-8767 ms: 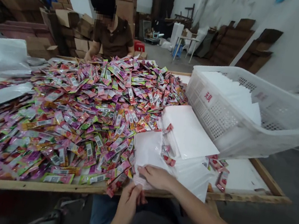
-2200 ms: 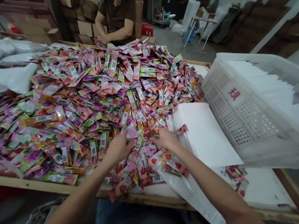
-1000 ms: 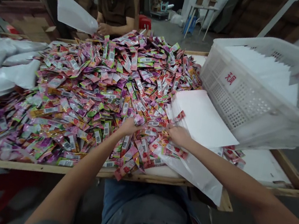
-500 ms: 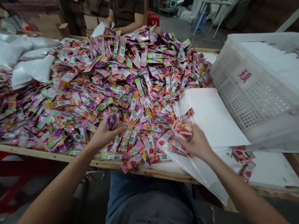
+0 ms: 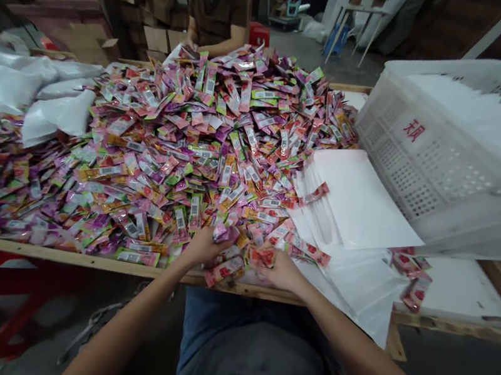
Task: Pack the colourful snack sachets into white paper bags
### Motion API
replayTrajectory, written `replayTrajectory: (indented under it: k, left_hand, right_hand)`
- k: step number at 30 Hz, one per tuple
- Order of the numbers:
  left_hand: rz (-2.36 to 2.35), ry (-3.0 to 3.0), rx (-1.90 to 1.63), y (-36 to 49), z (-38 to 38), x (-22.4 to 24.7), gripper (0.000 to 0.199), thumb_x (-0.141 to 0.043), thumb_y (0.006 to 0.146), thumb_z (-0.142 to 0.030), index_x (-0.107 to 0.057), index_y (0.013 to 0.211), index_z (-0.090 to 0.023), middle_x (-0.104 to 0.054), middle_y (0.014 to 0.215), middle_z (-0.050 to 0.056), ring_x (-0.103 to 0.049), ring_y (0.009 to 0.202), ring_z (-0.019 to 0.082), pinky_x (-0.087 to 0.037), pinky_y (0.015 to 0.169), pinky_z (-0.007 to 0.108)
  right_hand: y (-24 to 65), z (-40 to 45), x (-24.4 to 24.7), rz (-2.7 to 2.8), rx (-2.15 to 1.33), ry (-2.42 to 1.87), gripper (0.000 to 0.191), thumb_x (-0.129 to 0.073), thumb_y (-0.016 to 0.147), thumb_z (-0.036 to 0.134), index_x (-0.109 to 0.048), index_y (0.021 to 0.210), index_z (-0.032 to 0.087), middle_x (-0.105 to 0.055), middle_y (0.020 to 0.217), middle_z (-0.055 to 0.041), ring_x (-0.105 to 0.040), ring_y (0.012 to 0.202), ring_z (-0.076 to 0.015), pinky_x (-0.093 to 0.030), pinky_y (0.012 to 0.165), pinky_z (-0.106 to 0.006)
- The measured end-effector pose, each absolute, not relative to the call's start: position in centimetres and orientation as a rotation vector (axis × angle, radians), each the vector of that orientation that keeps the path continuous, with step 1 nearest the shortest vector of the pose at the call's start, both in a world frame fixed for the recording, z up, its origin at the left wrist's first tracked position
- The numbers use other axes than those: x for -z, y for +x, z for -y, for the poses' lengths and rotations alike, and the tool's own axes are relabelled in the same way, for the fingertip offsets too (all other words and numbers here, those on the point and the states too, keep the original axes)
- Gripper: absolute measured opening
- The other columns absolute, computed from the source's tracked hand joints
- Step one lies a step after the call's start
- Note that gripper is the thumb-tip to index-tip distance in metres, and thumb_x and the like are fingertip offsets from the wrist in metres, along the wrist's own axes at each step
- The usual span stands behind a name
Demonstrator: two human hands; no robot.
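A large heap of small printed sachets [image 5: 200, 141], pink, purple, green and orange, covers the middle and left of the table. Near the front edge my left hand [image 5: 205, 247] is closed on some purple sachets [image 5: 225, 233]. Just to its right, my right hand [image 5: 282, 271] grips a few red and pink sachets [image 5: 263, 256]. The hands are close together, with loose sachets between and around them. Beside my right hand lies a stack of white bags [image 5: 363, 199], with one bag hanging over the table's front edge.
A white perforated crate [image 5: 426, 158] holding white bags stands at the right. Filled white bags [image 5: 9, 91] lie at the far left. A person [image 5: 219, 11] stands across the table behind the heap. A wooden rim [image 5: 77, 258] edges the table.
Both hands have come together near the front edge, my right hand moving left and down, my left hand right and down. The orange and pink handful has left the bag area with my right hand.
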State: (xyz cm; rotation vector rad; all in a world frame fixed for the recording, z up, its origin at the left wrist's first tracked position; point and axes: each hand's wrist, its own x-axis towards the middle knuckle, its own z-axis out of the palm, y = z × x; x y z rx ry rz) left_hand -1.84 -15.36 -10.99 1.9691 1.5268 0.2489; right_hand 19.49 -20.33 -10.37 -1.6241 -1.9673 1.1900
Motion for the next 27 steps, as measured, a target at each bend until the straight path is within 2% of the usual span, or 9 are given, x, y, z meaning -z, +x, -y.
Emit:
replayTrajectory:
  k: [3,5,8,10,12,15,19,23,27]
  left_hand:
    - [-1.409,1.948,-0.513,-2.7,15.8,10.6,0.018,-0.053,0.077,-0.033,-0.056,0.079,-0.016,-0.062,0.077,0.003,-0.058,0.076,0.018,-0.047,0.07,0.028]
    - [-1.3,2.002,-0.619,-2.7,16.2,10.0,0.015,-0.052,0.076,-0.029,-0.056,0.081,-0.016,-0.061,0.084,0.005,-0.056,0.083,0.019,-0.046,0.078,0.031]
    - [-1.226,1.985,-0.726,-2.3,16.1,9.0,0.016,-0.048,0.077,-0.023,-0.055,0.09,-0.016,-0.06,0.089,0.007,-0.055,0.089,0.019,-0.044,0.085,0.034]
    - [-1.277,1.919,-0.829,-2.2,15.5,8.6,0.017,-0.047,0.077,-0.023,-0.053,0.091,-0.016,-0.059,0.086,0.006,-0.056,0.085,0.018,-0.045,0.084,0.034]
    - [-1.369,1.812,-0.989,-2.5,14.6,8.2,0.016,-0.05,0.075,-0.028,-0.052,0.087,-0.017,-0.058,0.078,0.003,-0.056,0.077,0.016,-0.048,0.077,0.032]
    - [-1.522,1.508,-1.145,-3.7,13.1,7.1,0.027,-0.062,0.066,-0.038,-0.051,0.079,-0.017,-0.054,0.063,-0.002,-0.054,0.055,0.012,-0.048,0.053,0.024]
    - [-1.711,1.311,-1.204,-5.3,11.0,4.6,0.033,-0.064,0.064,-0.047,-0.05,0.061,-0.017,-0.046,0.044,-0.006,-0.042,0.034,0.009,-0.038,0.035,0.021]
    - [-1.892,1.785,-0.765,-2.7,7.2,3.9,0.033,-0.048,0.079,-0.046,-0.061,0.078,-0.015,-0.062,0.062,0.003,-0.059,0.053,0.015,-0.047,0.049,0.023]
    - [-2.013,2.079,-0.107,2.0,3.8,6.3,0.021,-0.053,0.075,-0.022,-0.064,0.088,-0.01,-0.067,0.084,0.016,-0.064,0.083,0.028,-0.049,0.069,0.035]
  right_hand:
    - [21.8,20.7,9.6,1.801,-1.121,-1.478,0.021,-0.053,0.072,0.035,-0.054,0.059,0.019,-0.06,0.061,-0.0012,-0.058,0.061,-0.0175,-0.046,0.061,-0.028]
    - [22.8,20.9,9.2,1.729,-0.963,-1.495,0.021,-0.052,0.071,0.034,-0.05,0.054,0.02,-0.06,0.061,-0.0027,-0.058,0.063,-0.0187,-0.047,0.063,-0.03]
    - [23.3,20.7,9.0,1.702,-0.848,-1.567,0.007,-0.052,0.065,0.027,-0.054,0.064,0.02,-0.064,0.07,-0.0052,-0.061,0.072,-0.0217,-0.047,0.069,-0.033]
    - [23.3,20.2,9.1,1.748,-0.882,-1.569,0.014,-0.053,0.062,0.024,-0.057,0.074,0.02,-0.066,0.077,-0.0059,-0.061,0.077,-0.0225,-0.047,0.072,-0.035]
    - [23.3,19.1,9.0,1.758,-0.939,-1.582,0.016,-0.055,0.062,0.026,-0.056,0.076,0.019,-0.066,0.074,-0.0047,-0.061,0.071,-0.0211,-0.048,0.067,-0.033]
    - [24.1,16.0,8.4,1.678,-0.864,-1.682,0.017,-0.057,0.066,0.035,-0.055,0.068,0.019,-0.063,0.063,-0.002,-0.058,0.057,-0.0176,-0.046,0.056,-0.028]
    - [25.7,9.6,6.9,1.662,-0.523,-1.848,0.015,-0.054,0.069,0.031,-0.057,0.066,0.016,-0.065,0.069,-0.0057,-0.061,0.065,-0.0202,-0.046,0.059,-0.028]
    - [24.8,3.7,6.7,1.83,-0.36,-2.131,0.02,-0.053,0.071,0.022,-0.063,0.085,0.013,-0.067,0.09,-0.0138,-0.061,0.086,-0.0262,-0.046,0.071,-0.031]
    - [22.7,0.9,7.7,1.895,-0.345,-2.415,0.028,-0.053,0.072,0.016,-0.062,0.098,0.009,-0.063,0.101,-0.0208,-0.061,0.093,-0.0278,-0.046,0.072,-0.031]
